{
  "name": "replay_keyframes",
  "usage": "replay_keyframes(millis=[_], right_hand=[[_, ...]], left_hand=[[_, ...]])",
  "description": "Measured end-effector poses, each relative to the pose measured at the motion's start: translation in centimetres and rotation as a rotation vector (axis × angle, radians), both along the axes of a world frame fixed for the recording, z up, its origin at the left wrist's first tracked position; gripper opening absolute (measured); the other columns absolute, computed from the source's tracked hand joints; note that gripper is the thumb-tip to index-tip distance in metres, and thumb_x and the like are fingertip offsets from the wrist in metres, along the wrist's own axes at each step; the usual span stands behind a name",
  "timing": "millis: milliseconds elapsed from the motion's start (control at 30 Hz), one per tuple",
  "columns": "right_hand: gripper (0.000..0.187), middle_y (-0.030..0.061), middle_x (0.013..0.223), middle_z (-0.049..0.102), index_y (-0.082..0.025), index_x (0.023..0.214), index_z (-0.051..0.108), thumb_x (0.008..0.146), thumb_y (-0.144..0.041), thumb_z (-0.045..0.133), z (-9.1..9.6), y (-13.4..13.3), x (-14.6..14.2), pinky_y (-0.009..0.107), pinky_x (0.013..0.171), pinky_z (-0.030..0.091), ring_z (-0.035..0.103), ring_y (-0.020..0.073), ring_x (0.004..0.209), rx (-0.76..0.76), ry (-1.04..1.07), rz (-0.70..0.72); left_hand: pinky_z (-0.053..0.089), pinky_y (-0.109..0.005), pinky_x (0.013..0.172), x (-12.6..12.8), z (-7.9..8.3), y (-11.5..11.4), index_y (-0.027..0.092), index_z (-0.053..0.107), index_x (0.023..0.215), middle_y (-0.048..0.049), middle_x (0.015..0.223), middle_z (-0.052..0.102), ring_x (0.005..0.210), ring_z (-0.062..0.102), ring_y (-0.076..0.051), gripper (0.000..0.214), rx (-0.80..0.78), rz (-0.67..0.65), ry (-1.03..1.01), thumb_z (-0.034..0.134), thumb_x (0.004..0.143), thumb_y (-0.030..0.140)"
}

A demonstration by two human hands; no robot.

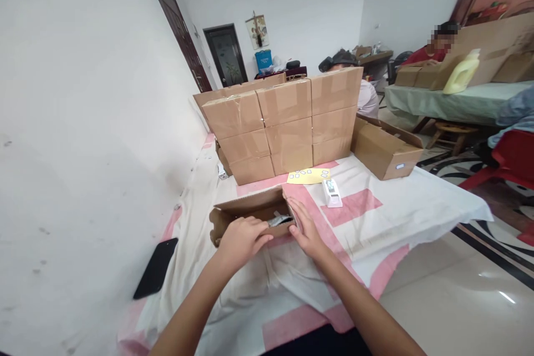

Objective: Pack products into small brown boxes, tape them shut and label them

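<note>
An open, long cardboard box (246, 203) lies on the cloth in front of me, its hollow side facing up. My left hand (242, 240) bends over the near wall, with the thumb outside and the fingers inside. Its fingertips meet a silvery packet (280, 221) at the box's right end; whether they also pinch it I cannot tell. At that same end, my right hand (306, 229) is closed round the corner, fingers along the outer side and thumb at the front. Just beyond stands a small white device (331, 193) with a screen.
Stacked cardboard boxes (287, 125) form a wall across the table. A yellow sheet with small labels (306, 176) lies before them. Another open box (386, 150) stands right, a black phone (156, 268) left. Two people sit beyond; a yellow jug (462, 72) stands on another table.
</note>
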State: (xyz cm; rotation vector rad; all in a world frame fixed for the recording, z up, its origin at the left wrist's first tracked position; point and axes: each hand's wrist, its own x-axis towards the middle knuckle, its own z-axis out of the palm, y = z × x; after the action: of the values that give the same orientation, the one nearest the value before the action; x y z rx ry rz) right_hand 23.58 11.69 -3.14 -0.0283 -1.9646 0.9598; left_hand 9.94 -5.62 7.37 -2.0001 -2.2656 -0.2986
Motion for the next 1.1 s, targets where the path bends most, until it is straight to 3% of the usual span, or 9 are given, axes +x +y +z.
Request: replay_keyframes(millis=[133, 333, 400, 533, 667, 767, 867, 967, 1100], right_hand=[[0.063, 0.0080, 0.163, 0.037, -0.030, 0.154, 0.045, 0.105, -0.060, 0.022, 1.2, 1.0, 0.6, 0.053, 0.122, 0.031, 0.034, 0.0294, 0.150, 0.009, -0.165, 0.072], [0.054, 0.0093, 0.160, 0.043, -0.030, 0.149, 0.053, 0.107, -0.051, 0.026, 3.7, 3.0, 0.2, 0.056, 0.117, 0.036, 0.042, 0.0292, 0.145, 0.290, -0.268, 0.103], [0.052, 0.0107, 0.157, 0.048, -0.028, 0.149, 0.053, 0.106, -0.050, 0.034, 4.5, 3.6, -0.3, 0.056, 0.115, 0.038, 0.046, 0.0297, 0.142, 0.359, -0.271, 0.153], [0.054, 0.0124, 0.151, 0.054, -0.026, 0.146, 0.055, 0.097, -0.049, 0.059, 5.4, 3.8, -1.2, 0.055, 0.113, 0.041, 0.051, 0.0314, 0.138, 0.348, -0.343, 0.164], [0.035, 0.0131, 0.155, 0.050, -0.023, 0.122, 0.070, 0.099, -0.046, 0.057, 4.6, 3.0, -1.8, 0.050, 0.111, 0.045, 0.050, 0.0303, 0.139, 0.270, -0.343, 0.147], [0.032, 0.0134, 0.155, 0.049, -0.021, 0.100, 0.072, 0.101, -0.045, 0.052, 3.6, 2.7, -2.2, 0.048, 0.110, 0.046, 0.048, 0.0298, 0.140, 0.218, -0.304, 0.163], [0.028, 0.0129, 0.152, 0.052, -0.021, 0.101, 0.072, 0.101, -0.041, 0.052, 2.9, 2.7, -3.0, 0.048, 0.110, 0.045, 0.049, 0.0294, 0.139, 0.169, -0.279, 0.174], [0.028, 0.0128, 0.142, 0.060, -0.023, 0.118, 0.070, 0.100, -0.038, 0.054, 2.8, 2.9, -4.2, 0.048, 0.107, 0.047, 0.056, 0.0290, 0.129, 0.097, -0.284, 0.138], [0.059, 0.0165, 0.139, 0.060, -0.023, 0.148, 0.049, 0.092, -0.039, 0.062, 3.4, 3.7, -6.5, 0.048, 0.094, 0.053, 0.061, 0.0310, 0.121, -0.159, -0.246, -0.085]], left_hand=[[0.036, -0.035, 0.068, 1.1, -1.2, -0.8, 0.024, 0.069, 0.092, -0.0019, 0.080, 0.072, 0.076, 0.063, -0.020, 0.025, 0.092, -0.015, 0.125, 0.048, 0.101, 0.034], [0.037, -0.039, 0.073, 1.6, -2.2, -1.7, 0.024, 0.068, 0.088, -0.0030, 0.075, 0.068, 0.079, 0.059, -0.021, 0.021, 0.253, 0.070, 0.261, 0.052, 0.099, 0.032], [0.039, -0.044, 0.083, 1.2, -2.2, -2.3, 0.026, 0.069, 0.102, -0.0074, 0.093, 0.070, 0.092, 0.060, -0.026, 0.016, 0.431, 0.221, 0.298, 0.060, 0.095, 0.037], [0.041, -0.057, 0.107, -0.9, -3.2, -3.5, 0.025, 0.051, 0.140, -0.0172, 0.138, 0.052, 0.130, 0.050, -0.038, 0.072, 0.846, 0.587, 0.031, 0.075, 0.079, 0.054], [0.043, -0.052, 0.114, -3.5, -5.1, -4.1, 0.026, 0.029, 0.153, -0.0166, 0.152, 0.048, 0.142, 0.047, -0.032, 0.086, 0.788, 0.434, -0.555, 0.071, 0.083, 0.053], [0.045, -0.051, 0.113, -5.2, -5.9, -4.4, 0.028, 0.022, 0.156, -0.0157, 0.146, 0.058, 0.133, 0.059, -0.028, 0.083, 0.687, 0.325, -0.767, 0.065, 0.089, 0.050], [0.044, -0.050, 0.115, -6.7, -6.1, -4.3, 0.027, 0.024, 0.155, -0.0150, 0.143, 0.061, 0.132, 0.060, -0.025, 0.067, 0.648, 0.320, -0.796, 0.051, 0.098, 0.048], [0.040, -0.045, 0.118, -7.7, -6.4, -3.2, 0.026, 0.026, 0.155, -0.0155, 0.157, 0.046, 0.144, 0.048, -0.023, 0.058, 0.725, 0.384, -0.742, 0.040, 0.102, 0.044], [0.036, -0.044, 0.121, -8.0, -6.6, -1.2, 0.026, 0.028, 0.157, -0.0125, 0.168, 0.026, 0.154, 0.030, -0.024, 0.060, 0.763, 0.457, -0.624, 0.041, 0.099, 0.032]])
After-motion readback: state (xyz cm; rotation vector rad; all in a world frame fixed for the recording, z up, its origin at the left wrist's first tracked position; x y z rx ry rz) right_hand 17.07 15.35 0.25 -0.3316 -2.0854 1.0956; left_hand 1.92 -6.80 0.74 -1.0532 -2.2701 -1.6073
